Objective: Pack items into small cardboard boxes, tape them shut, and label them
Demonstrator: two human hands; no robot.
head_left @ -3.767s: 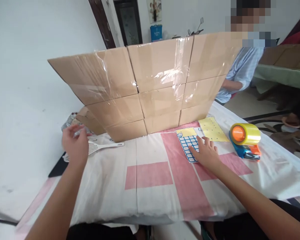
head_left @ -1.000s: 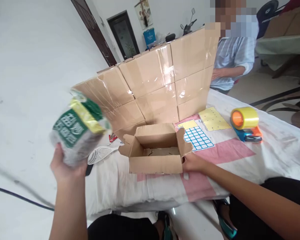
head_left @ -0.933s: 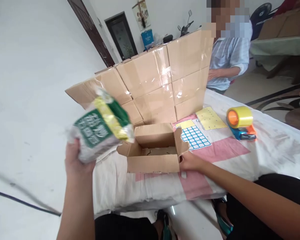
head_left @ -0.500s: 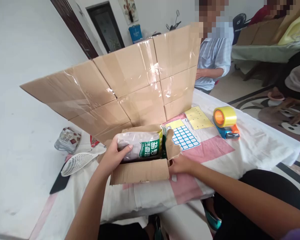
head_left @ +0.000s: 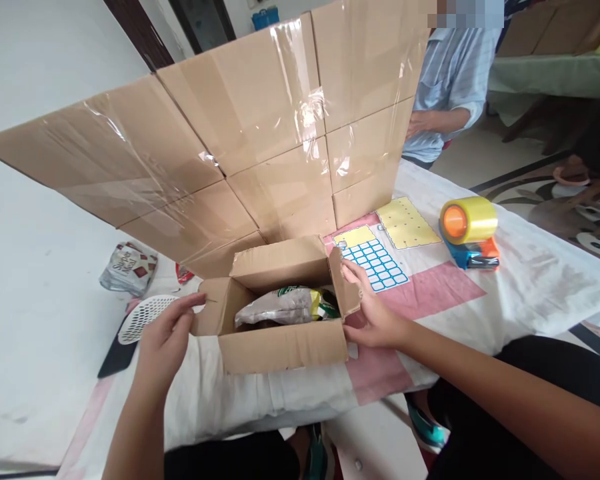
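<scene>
An open cardboard box [head_left: 283,348] stands on the cloth with its flaps folded outward. Inside it lies a plastic food packet [head_left: 275,308], grey-white with green and yellow printing. My left hand [head_left: 167,337] is at the outer edge of the left flap, fingers partly stretched and apart, fingertips by the cardboard; whether they press on it is unclear. On the other side, my right hand [head_left: 373,310] grips the torn right flap [head_left: 347,293], with fingers at its upper edge and others low against the box's side.
A tall taped cardboard panel [head_left: 275,133] rises behind the box. Left of it are a white slotted skimmer [head_left: 143,317], a dark flat object [head_left: 115,357] and a snack bag [head_left: 129,268]. A tape dispenser [head_left: 470,233] and patterned sheets [head_left: 380,263] lie right. Another person [head_left: 443,100] stands beyond.
My left hand has let go of the packet, which now lies lower inside the box, and has moved left to the flap. My right hand has shifted up onto the right flap.
</scene>
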